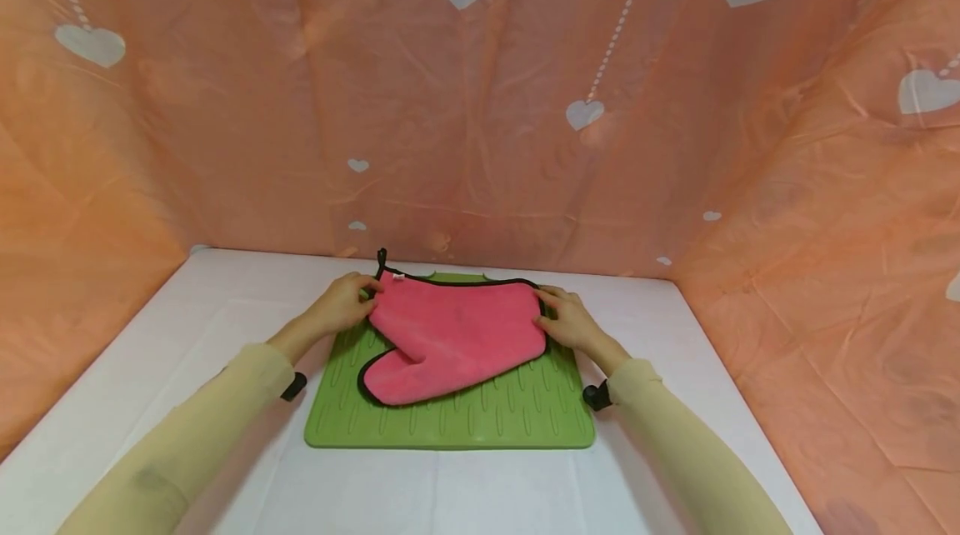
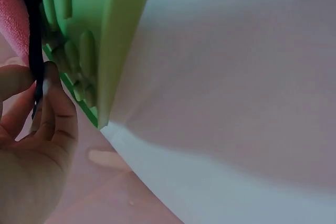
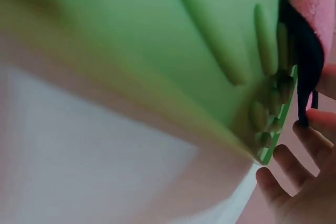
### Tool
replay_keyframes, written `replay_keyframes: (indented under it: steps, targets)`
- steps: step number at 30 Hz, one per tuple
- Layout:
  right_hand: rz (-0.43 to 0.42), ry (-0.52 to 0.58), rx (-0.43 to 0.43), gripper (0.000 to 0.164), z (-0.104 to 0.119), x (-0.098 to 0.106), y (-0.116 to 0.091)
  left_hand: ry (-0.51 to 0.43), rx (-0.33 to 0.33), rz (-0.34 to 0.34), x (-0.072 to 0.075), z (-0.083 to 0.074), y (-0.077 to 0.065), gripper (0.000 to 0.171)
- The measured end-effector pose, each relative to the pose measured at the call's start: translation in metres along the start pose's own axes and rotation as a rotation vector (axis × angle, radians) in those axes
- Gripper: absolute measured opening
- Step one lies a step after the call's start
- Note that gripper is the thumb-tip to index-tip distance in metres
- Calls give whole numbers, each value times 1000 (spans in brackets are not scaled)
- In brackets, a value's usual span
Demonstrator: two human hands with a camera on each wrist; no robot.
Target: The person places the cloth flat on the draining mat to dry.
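A pink oven mitt (image 1: 461,327) with black trim lies over a green ribbed mat (image 1: 450,428), its thumb pointing left and toward the front. A black hanging loop (image 1: 382,256) sticks up at its back left corner. My left hand (image 1: 342,302) pinches the mitt's left edge; in the left wrist view the black trim (image 2: 33,35) passes between thumb and fingers. On the other side my right hand (image 1: 572,322) grips the right edge near the back corner. There, the right wrist view shows the trim (image 3: 307,51) between thumb and forefinger, with the other fingers spread beside the mat's edge.
The mat rests on a white table (image 1: 360,489). Orange sheeting with pale hearts (image 1: 480,143) hangs behind the table and along both sides. A dark band piece (image 1: 295,387) shows at the left wrist, and another (image 1: 597,396) at the right.
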State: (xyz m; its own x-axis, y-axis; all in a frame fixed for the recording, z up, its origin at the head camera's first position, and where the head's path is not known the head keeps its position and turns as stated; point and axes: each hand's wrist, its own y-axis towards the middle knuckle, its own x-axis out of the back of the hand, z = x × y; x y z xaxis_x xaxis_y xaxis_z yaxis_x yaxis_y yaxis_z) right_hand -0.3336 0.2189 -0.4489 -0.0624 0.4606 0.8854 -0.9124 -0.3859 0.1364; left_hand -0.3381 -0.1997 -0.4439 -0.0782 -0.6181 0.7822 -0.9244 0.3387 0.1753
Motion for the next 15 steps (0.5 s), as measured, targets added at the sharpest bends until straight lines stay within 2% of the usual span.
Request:
replay_keyframes:
  steps: [8,15]
  targets:
    - [72,-56,-5,58,-4,-3,7,95,-9,53,-2,7,9,29]
    - [86,-109,-29,58,-4,-3,13,134,-22,35,-7,10,13,31]
